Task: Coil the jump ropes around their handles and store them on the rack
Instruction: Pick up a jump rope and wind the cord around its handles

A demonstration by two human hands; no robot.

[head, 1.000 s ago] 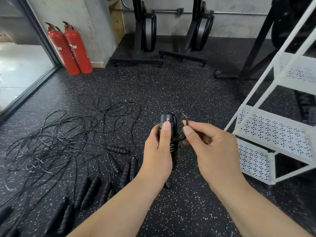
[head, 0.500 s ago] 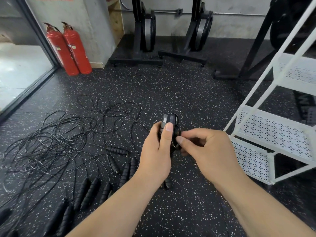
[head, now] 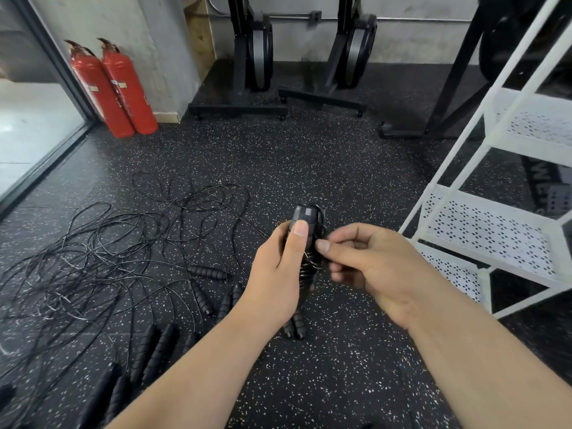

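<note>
Left hand [head: 278, 274] is wrapped round the paired handles [head: 305, 216], thumb on top. The right hand [head: 380, 267] pinches the loose cord [head: 309, 266] against the coil, and the bundle's in mid-air over the floor, just left of the white rack [head: 495, 224]. That cord looks springy to me, so if the pinch slips before the end's tucked, the wraps probably pop loose, or it all drops into the tangle of ropes [head: 93, 258].

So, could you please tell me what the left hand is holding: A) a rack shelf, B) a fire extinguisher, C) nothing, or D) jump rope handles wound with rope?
D: the left hand grips the upright handles, rope wound below its thumb, while the right hand pinches that rope.
</note>
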